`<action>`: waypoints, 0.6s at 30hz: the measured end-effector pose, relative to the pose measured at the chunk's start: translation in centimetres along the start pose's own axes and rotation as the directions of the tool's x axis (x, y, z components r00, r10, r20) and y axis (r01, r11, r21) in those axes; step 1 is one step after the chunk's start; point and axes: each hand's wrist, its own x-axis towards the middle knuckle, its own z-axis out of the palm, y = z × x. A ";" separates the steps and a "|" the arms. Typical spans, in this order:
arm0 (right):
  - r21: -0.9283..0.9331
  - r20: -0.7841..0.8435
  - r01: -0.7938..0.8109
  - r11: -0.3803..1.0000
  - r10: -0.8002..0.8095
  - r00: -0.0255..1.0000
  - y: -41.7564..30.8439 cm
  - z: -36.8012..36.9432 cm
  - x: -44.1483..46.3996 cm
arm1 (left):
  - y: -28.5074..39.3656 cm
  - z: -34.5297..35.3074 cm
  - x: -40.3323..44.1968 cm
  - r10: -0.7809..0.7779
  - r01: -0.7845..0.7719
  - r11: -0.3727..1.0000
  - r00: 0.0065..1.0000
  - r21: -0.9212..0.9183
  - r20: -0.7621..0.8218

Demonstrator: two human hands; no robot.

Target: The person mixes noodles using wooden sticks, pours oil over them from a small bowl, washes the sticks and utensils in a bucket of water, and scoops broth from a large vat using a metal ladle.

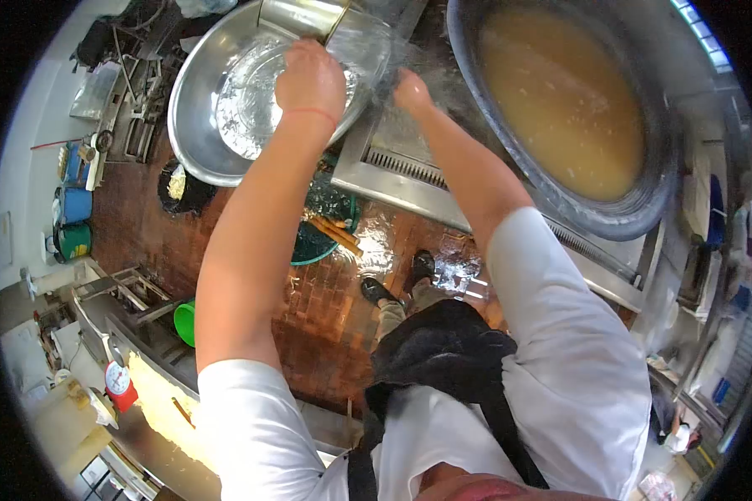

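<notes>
My left hand (311, 82) is closed at the rim of a shiny metal pot (302, 15), whose upper part is cut off by the frame edge. The pot is over a wide stainless steel basin (200, 125) with a wet, glossy inside. A clear, blurred sheet of what looks like water (361, 40) spreads from beside the pot toward the right. My right hand (412, 92) is past the basin's right rim, above the metal counter. Its fingertips are lost in the blur, so any grip there is hidden.
A large dark tub (656, 179) of cloudy brown liquid stands at the right on the metal counter (376, 167) with slotted drains. On the wet brick floor (309, 334) are a green tub (313, 250) with brown sticks and a black container (194, 196). A red scale (121, 384) sits lower left.
</notes>
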 end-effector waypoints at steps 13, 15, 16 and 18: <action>-0.341 -0.115 0.029 0.939 -0.073 0.991 6.0 3.2 -29.2 | -31.7 0.0 -24.4 -0.680 0.682 0.621 0.714 -0.386 0.165; -0.375 -0.072 0.095 0.922 -0.131 0.989 2.4 3.4 -28.2 | -31.0 -2.5 -27.9 -0.728 0.764 0.358 0.588 -0.536 0.352; -0.359 -0.039 0.132 0.924 -0.156 0.987 0.8 3.4 -27.3 | -32.2 -0.8 -30.2 -0.738 0.779 0.308 0.558 -0.546 0.379; -0.358 -0.040 0.169 0.918 -0.196 0.980 -0.1 4.1 -26.6 | -35.6 5.2 -35.9 -0.753 0.804 0.211 0.497 -0.555 0.432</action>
